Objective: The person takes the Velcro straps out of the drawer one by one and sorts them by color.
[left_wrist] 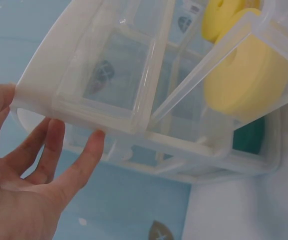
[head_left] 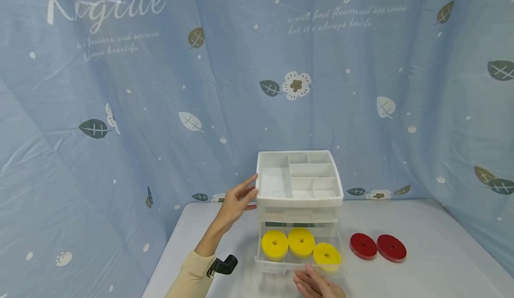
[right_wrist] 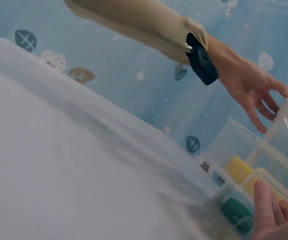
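Note:
A white organizer [head_left: 299, 203] with see-through drawers stands on the table, its top divided into compartments. My left hand [head_left: 234, 202] steadies its left side, fingertips touching the upper edge, as the left wrist view shows. The lower clear drawer [head_left: 270, 266] is pulled out and holds three yellow rolls [head_left: 275, 244] with small centre holes. At the drawer's front, toward its right, is my right hand [head_left: 318, 283], fingers extended and nothing gripped; whether it touches the drawer is unclear. Something green [left_wrist: 251, 136] shows in the section below the yellow rolls.
Two red rolls [head_left: 363, 246] lie side by side on the white table [head_left: 437, 262], right of the organizer. A blue curtain [head_left: 241, 66] with leaf prints hangs behind and at both sides.

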Demonstrator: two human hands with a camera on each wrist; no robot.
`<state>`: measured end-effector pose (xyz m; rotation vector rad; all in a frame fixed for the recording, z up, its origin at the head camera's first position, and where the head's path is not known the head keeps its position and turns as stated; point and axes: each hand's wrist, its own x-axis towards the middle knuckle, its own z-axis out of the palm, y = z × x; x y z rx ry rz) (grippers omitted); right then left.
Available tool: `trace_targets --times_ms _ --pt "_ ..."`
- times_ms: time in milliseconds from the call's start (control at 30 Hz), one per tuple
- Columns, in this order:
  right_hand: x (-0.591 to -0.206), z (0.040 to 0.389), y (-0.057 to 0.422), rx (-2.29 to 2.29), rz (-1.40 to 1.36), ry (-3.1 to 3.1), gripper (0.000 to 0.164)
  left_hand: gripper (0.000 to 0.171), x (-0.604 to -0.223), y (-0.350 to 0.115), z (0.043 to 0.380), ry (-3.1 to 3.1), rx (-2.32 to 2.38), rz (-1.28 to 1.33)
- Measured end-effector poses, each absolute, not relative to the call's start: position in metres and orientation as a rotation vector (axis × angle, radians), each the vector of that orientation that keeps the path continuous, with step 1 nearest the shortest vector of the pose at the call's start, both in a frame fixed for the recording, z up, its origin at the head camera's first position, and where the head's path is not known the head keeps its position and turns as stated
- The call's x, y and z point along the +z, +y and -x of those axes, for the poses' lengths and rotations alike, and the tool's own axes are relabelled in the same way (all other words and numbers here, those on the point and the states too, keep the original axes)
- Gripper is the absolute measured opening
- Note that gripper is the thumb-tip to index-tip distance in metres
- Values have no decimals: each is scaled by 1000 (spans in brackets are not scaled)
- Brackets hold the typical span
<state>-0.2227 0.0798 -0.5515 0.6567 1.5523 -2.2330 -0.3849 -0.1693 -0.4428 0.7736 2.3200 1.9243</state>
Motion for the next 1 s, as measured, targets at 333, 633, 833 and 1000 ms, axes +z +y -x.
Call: trace_targets --times_ms 333,633,833,1000 --pt "-556 218 88 -2135 -519 1612 87 50 -443 -169 385 2336 1920 -772" --pt "-557 216 90 -1935 -228 1801 79 51 -444 -168 386 2332 1936 -787" --pt "-554 215 97 -1873 -96 1856 73 50 -444 -169 385 2335 1939 -796" --pt "-544 212 105 -1829 23 1850 60 50 -444 -168 385 2339 1937 -787"
